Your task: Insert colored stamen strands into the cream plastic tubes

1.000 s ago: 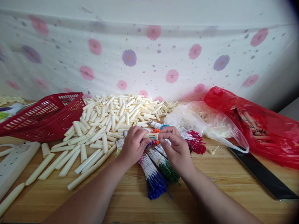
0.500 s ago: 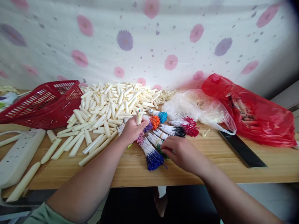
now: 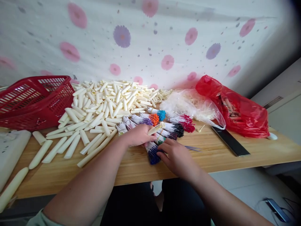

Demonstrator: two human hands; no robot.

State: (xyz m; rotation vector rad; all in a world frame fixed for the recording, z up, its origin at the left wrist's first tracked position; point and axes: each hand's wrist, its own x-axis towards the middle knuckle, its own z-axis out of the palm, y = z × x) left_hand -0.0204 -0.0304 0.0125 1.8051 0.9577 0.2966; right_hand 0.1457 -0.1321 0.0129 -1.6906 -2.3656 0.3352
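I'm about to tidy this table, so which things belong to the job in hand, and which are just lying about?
Part of the job, judging by the hands:
cream tube, held in the left hand
blue-tipped bundle, at the right hand
pile of similar tubes, probably

Apparently just lying about:
black slab
white power strip

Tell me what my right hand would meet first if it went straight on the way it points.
Most likely the bundle of blue-tipped sticks: your right hand points left, toward its blue ends. They look very close, perhaps already touching; depth is hard to judge.
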